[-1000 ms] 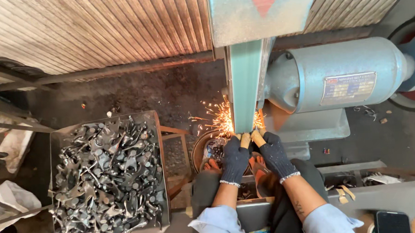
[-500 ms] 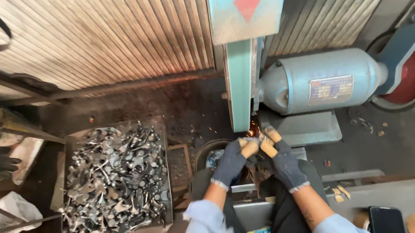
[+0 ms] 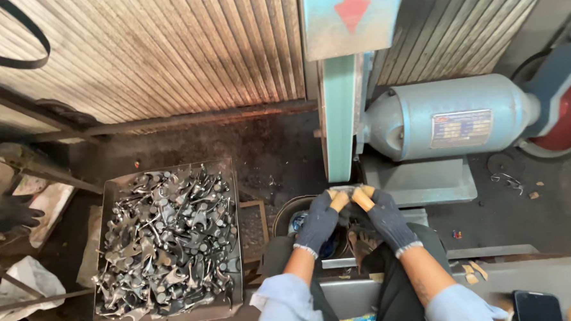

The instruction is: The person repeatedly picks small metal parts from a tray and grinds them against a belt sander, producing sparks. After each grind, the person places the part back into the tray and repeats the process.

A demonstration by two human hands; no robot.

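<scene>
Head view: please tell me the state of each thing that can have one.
Left hand: gloved, gripping small metal part.
Right hand: gloved, gripping same part.
Grinder belt: no sparks visible.
Tray: heaped with metal parts.
Phone: screen dark.

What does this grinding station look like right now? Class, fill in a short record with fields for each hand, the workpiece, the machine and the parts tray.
left hand: gloved, pinching the small metal piece
right hand: gloved, pinching the same piece
machine: belt grinder with blue-grey motor; no sparks visible
tray: on the person's left, heaped with metal parts
</scene>
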